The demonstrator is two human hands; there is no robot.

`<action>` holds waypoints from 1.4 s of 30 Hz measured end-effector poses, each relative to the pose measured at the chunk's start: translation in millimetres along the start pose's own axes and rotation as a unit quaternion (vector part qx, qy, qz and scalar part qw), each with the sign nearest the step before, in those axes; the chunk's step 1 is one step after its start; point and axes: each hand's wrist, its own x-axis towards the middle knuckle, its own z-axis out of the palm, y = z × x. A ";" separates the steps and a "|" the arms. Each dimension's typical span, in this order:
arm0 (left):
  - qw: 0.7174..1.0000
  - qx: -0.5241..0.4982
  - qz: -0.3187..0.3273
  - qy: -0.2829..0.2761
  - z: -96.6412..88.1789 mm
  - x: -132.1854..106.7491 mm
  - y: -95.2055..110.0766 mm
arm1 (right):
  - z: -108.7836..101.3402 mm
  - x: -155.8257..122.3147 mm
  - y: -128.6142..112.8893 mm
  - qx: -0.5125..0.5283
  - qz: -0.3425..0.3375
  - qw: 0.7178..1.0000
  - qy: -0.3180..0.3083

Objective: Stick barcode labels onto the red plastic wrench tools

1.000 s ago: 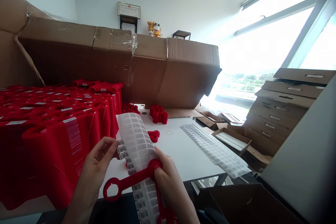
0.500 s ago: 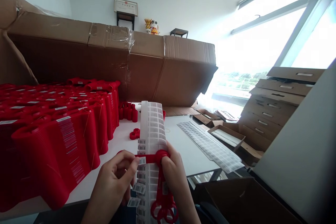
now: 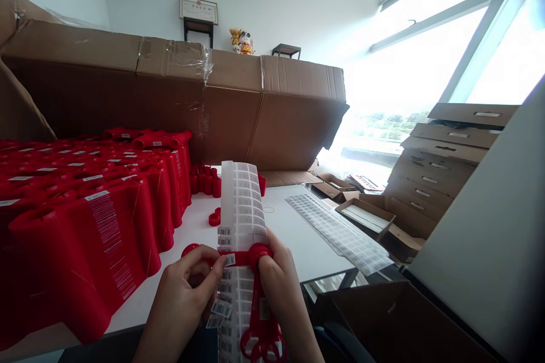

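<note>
My left hand (image 3: 181, 298) is closed, thumb and forefinger pinching a small white barcode label (image 3: 230, 260) against a red plastic piece (image 3: 240, 258). That piece is a flat strip with rounded ends. My right hand (image 3: 283, 289) grips its right end, with more red pieces (image 3: 261, 323) with ring-shaped ends hanging below the thumb. Behind them rises a long, curved sheet of labels (image 3: 247, 193), mostly bare backing at the top, with barcode labels along its left edge. Two loose labels (image 3: 222, 309) stick out near my left fingers. What holds the sheet is partly hidden.
Tall stacks of red pieces (image 3: 123, 238) with barcode labels fill the table's left side. Smaller red pieces (image 3: 206, 181) stand farther back. More label sheets (image 3: 336, 232) lie at right on the white table (image 3: 298, 249). Large cardboard (image 3: 230, 119) leans behind; boxes (image 3: 430, 181) are piled by the window.
The view has shifted slightly, so the scene sits a little farther left. My left fingers still press the label on the red piece; my right hand keeps its grip.
</note>
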 end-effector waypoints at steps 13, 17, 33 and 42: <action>0.996 0.085 0.011 0.035 0.3 10.6 -7.2 | 2.1 -0.7 1.5 -0.028 -0.026 0.999 0.008; 0.992 0.109 0.002 0.057 0.9 14.6 -9.2 | 2.1 1.7 2.2 -0.019 -0.021 1.000 0.007; 0.988 0.148 0.039 0.037 -14.5 -4.5 0.6 | -2.3 -0.9 -3.1 0.047 0.006 0.999 0.014; 0.977 0.206 0.060 0.010 -16.9 -6.7 0.0 | -2.1 -1.4 -5.9 0.067 0.008 0.998 0.005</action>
